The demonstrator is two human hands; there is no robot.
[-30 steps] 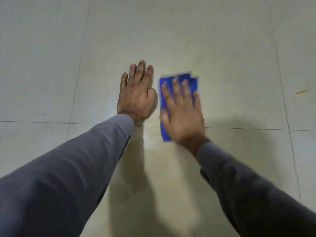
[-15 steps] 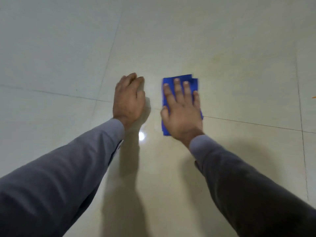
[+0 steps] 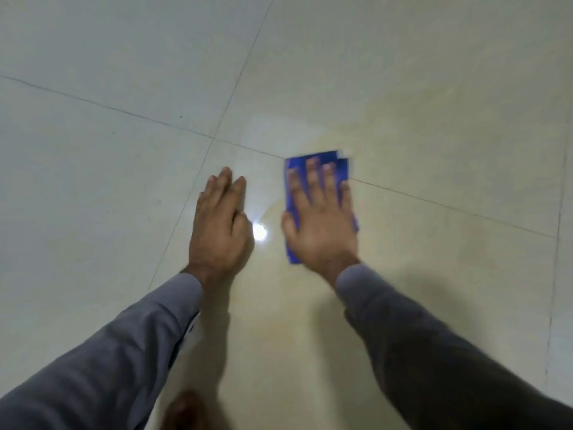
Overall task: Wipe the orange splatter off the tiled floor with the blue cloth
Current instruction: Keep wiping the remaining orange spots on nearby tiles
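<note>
**newbie_mop:** So where are you at with this? Starting nearest you, I'm seeing grey sleeves coming in from both bottom corners and something brown and blurry at the bottom edge, can't tell what it is.

**tile_guy:** Yeah, skip that bit. Your left hand is resting flat on the tiled floor, fingers straight and together, holding nothing, so I'm reading it as your prop. Just beside it there's a bright light glare bouncing off the glaze.

**newbie_mop:** And the other one?

**tile_guy:** Your right hand is pressing the folded blue cloth down with fingers spread and straight, palm on top, not gripping it. The cloth is lying across a grout line, its far edge poking out past your fingertips.

**newbie_mop:** So you're mid-wipe?

**tile_guy:** Looks like it to me. Thing is, I'm not seeing any orange splatter here, only a faint yellowish film on the tile beyond the cloth. I'm guessing next you're needing to keep the palm pressure on and push the cloth out over that haze, then look around for leftover spots.
</note>
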